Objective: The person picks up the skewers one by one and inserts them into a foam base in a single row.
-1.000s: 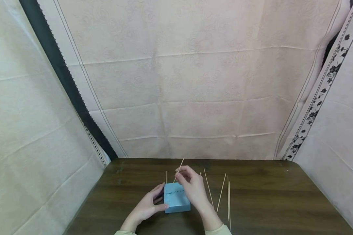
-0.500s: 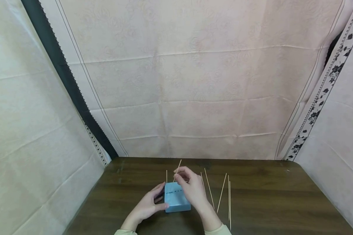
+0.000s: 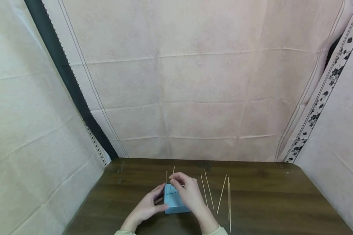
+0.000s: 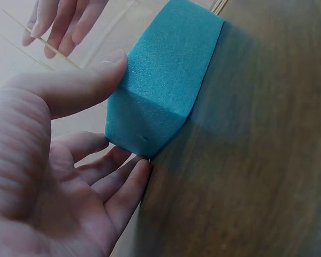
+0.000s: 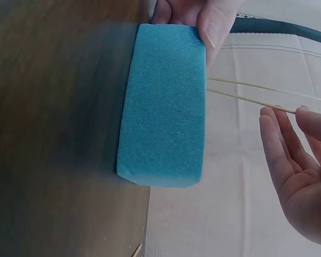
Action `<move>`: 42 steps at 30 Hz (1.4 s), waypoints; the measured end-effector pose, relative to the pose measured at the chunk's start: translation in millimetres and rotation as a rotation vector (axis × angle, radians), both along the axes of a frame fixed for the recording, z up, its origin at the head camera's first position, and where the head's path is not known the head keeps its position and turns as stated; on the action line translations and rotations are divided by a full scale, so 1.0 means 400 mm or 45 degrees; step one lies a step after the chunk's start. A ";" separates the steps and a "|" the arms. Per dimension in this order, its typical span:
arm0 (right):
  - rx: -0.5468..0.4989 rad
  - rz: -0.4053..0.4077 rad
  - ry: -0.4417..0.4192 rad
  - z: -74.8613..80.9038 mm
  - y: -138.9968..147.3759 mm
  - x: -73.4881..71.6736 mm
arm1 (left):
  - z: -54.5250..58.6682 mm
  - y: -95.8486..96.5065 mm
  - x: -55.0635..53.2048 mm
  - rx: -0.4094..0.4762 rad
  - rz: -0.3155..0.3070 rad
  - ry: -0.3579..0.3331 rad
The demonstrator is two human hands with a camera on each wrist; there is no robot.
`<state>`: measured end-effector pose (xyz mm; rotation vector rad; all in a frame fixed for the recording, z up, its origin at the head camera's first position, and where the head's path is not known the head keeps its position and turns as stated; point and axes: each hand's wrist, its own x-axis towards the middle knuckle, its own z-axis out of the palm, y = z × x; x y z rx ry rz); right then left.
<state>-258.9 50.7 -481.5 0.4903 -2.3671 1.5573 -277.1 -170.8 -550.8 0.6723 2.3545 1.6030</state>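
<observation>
while my left hand (image 3: pixel 148 204) grips the blue block (image 3: pixel 174 202), my right hand (image 3: pixel 190 192) pinches a thin stick (image 3: pixel 173 169)

the block lies on the brown table (image 3: pixel 267 195), with my left thumb and fingers clamped on its left side. my right thumb and fingertips are closed together upon the thin stick, whose lower end meets the block near one standing stick (image 3: pixel 166 177). on the right of my right hand, five loose sticks (image 3: pixel 222 195) are lying. this hand hides a part of the block; behind hangs a pale cloth (image 3: pixel 194 98).
</observation>
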 end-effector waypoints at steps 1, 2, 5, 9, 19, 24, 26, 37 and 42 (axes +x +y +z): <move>0.002 0.003 0.004 -0.001 -0.001 0.001 | 0.000 0.000 0.001 0.002 -0.005 0.004; 0.004 0.007 0.009 -0.002 -0.002 0.002 | 0.001 0.001 0.002 0.004 -0.008 0.006; 0.006 0.007 0.026 -0.001 -0.004 0.004 | 0.002 0.002 0.002 0.010 -0.007 -0.002; 0.020 -0.008 0.042 -0.001 -0.007 0.004 | 0.004 0.002 0.000 0.005 0.003 -0.023; 0.030 -0.050 0.032 -0.012 -0.019 0.003 | 0.003 0.001 0.005 0.002 0.008 -0.010; 0.055 -0.062 0.035 -0.019 -0.023 0.003 | 0.000 -0.001 0.003 0.011 0.003 -0.012; 0.071 -0.067 0.039 -0.020 -0.025 0.004 | -0.001 -0.001 0.002 0.013 0.002 -0.006; 0.119 -0.090 0.047 -0.028 -0.033 0.007 | 0.000 0.000 0.002 -0.004 0.005 0.011; 0.120 -0.082 0.033 -0.027 -0.034 0.007 | 0.000 0.000 0.003 0.004 0.000 0.018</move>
